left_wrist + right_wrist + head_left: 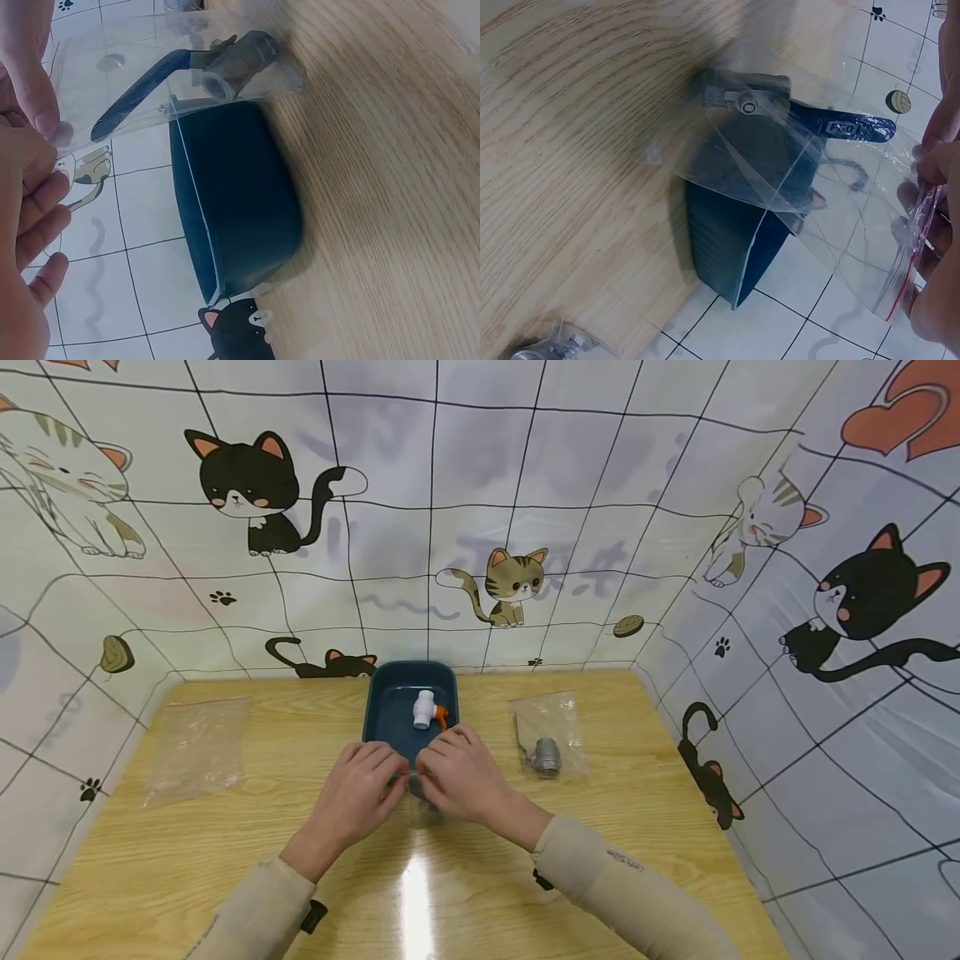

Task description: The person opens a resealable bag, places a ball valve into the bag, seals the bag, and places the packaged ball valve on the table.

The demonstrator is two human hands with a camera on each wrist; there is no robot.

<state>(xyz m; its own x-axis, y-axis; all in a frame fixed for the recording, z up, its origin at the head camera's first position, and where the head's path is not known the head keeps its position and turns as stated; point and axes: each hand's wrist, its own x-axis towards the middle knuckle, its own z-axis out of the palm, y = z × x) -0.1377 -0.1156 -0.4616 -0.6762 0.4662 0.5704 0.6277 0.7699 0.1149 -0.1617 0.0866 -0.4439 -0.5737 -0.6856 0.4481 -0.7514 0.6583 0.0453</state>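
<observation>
Both hands hold a clear zip bag (pixel 855 225) by its red-striped top edge, just in front of the dark blue bin. Thumb and fingers of the left hand (pixel 363 785) pinch one side of that edge. Opposite it, the right hand (pixel 465 772) pinches the other side, the two hands nearly meeting. Inside the hanging bag, a metal ball valve (pixel 244 64) with a long blue lever handle (pixel 142 94) lies at the bottom. In the head view the hands mostly hide this bag. A white plastic valve (pixel 423 708) with an orange handle sits in the bin (pixel 393 727).
To the right, a grey metal valve (pixel 546 758) lies with a clear bag (pixel 558 714) on the wooden table (pixel 615 860). A flat clear bag (pixel 197 752) lies at the left. Cat-printed cloth walls (pixel 390 543) rise behind and beside the table.
</observation>
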